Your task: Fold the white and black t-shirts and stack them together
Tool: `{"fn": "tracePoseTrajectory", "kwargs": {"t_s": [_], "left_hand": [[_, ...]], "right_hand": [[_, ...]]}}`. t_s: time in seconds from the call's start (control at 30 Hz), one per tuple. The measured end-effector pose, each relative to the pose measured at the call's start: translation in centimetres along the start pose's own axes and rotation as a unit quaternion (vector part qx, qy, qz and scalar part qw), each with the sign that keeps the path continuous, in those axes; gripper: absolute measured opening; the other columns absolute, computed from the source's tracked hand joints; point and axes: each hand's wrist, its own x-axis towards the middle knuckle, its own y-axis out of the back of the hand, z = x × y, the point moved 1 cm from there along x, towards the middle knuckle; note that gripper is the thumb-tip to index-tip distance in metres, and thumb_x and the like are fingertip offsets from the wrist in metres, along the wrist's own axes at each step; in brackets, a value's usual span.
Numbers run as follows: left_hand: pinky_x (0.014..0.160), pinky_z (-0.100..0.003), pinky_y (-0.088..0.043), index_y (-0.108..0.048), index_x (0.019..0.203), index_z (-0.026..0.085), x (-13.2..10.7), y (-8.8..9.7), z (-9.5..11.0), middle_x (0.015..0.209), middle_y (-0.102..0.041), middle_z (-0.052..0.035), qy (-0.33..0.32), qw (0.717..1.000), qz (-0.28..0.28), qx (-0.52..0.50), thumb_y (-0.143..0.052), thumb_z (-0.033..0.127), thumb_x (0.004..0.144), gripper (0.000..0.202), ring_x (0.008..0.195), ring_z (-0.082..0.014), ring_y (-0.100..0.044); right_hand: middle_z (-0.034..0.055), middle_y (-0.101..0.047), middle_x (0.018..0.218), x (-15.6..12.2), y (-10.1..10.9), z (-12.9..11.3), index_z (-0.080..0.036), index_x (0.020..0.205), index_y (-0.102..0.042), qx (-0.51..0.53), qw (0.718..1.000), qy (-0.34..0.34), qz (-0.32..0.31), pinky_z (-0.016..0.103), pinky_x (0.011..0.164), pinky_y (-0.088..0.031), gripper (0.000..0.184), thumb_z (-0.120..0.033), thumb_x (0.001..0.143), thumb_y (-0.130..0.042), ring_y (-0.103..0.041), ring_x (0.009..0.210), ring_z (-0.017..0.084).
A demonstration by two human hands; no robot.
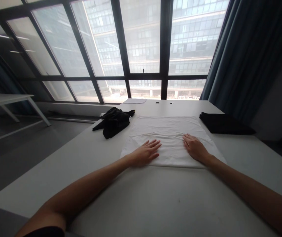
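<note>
A white cloth (167, 124), perhaps a garment, lies on the white table (151, 200) with its near part folded over and some wrinkles across it. My left hand (146, 153) rests flat on the left side of the folded part, fingers stretched out and pointing right. On the right side, my right hand (194, 146) lies palm down on the same cloth, its fingers extended near the fold's edge. Neither hand grips anything.
A crumpled black cloth or bag (117, 120) lies left of the white cloth, and a folded black cloth (226, 123) lies to the right. White paper (134, 101) sits at the far edge. Windows and a blue curtain (239, 52) stand behind; another table (8, 98) is at far left.
</note>
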Motion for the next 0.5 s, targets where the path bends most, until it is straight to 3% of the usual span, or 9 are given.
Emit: {"fn": "tracePoseTrajectory", "kwargs": {"t_s": [0.1, 0.27, 0.4, 0.5], "left_hand": [[0.126, -0.046, -0.009, -0.020, 0.162, 0.031, -0.2, -0.2, 2.2, 0.167, -0.019, -0.0021, -0.066, 0.997, -0.022, -0.017, -0.033, 0.053, 0.106, 0.061, 0.155, -0.0254, -0.013], [0.125, -0.051, -0.008, -0.019, 0.162, 0.035, -0.2, -1.0, 2.9, 0.167, -0.015, -0.0008, -0.089, 0.995, -0.045, -0.014, -0.040, 0.054, 0.104, 0.064, 0.154, -0.0282, -0.012], [0.125, -0.050, -0.009, -0.019, 0.161, 0.036, -0.2, -1.1, 2.5, 0.167, -0.014, -0.0007, -0.082, 0.995, -0.050, -0.010, -0.039, 0.055, 0.104, 0.063, 0.155, -0.0280, -0.012], [0.125, -0.049, -0.010, -0.019, 0.161, 0.038, -0.2, -0.9, 2.6, 0.166, -0.016, 0.0005, -0.083, 0.995, -0.045, -0.011, -0.039, 0.056, 0.104, 0.062, 0.154, -0.0276, -0.014]], "right_hand": [[0.0135, -0.047, 0.154, -0.7, 0.1, -3.1, -0.014, 0.147, -0.051, 0.054, 0.997, 0.051, 0.002, 0.047, 0.121, -0.030, 0.051, -0.027, 0.099, -0.040, -0.038, 0.146, 0.026], [0.0109, -0.032, 0.163, -2.0, -0.7, -6.7, -0.019, 0.155, -0.041, 0.083, 0.984, 0.112, -0.112, 0.047, 0.123, -0.022, 0.057, -0.042, 0.102, -0.040, -0.024, 0.152, 0.025], [0.0116, -0.027, 0.165, -2.3, -0.7, -6.6, -0.019, 0.156, -0.038, 0.061, 0.985, 0.097, -0.132, 0.047, 0.123, -0.018, 0.060, -0.047, 0.103, -0.036, -0.021, 0.153, 0.024], [0.0129, -0.026, 0.165, -2.6, -0.8, -5.0, -0.017, 0.157, -0.035, 0.042, 0.991, 0.059, -0.114, 0.048, 0.124, -0.016, 0.063, -0.048, 0.103, -0.036, -0.020, 0.153, 0.025]]}}
